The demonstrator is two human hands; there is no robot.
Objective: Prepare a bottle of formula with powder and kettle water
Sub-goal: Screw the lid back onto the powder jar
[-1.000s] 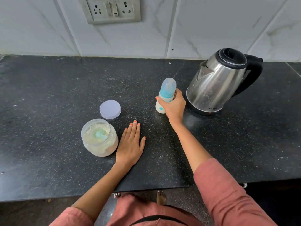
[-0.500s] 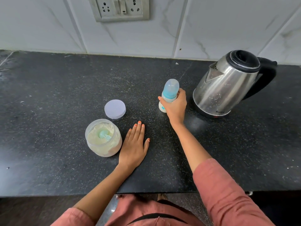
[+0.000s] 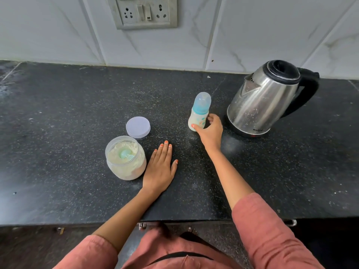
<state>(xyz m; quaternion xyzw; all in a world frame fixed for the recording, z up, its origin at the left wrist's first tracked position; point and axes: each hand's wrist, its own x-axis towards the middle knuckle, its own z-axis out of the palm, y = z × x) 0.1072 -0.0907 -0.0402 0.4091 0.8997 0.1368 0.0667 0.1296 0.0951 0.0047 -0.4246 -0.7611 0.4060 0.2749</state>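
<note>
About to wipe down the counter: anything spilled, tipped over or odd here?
Nothing tipped. The bottle and kettle stand upright. The powder jar is open, its lid lying beside it and a scoop sunk in the powder. Pale specks dot the counter, possibly powder.

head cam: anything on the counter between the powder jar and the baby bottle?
Only the left hand, flat on the counter right beside the powder jar. From it to the baby bottle the head view shows bare counter; the jar lid sits farther back.

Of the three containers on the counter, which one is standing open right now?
The powder jar beside the left hand: its lid lies on the counter behind it. The bottle at the right hand is capped, and the kettle has its lid shut.
</note>
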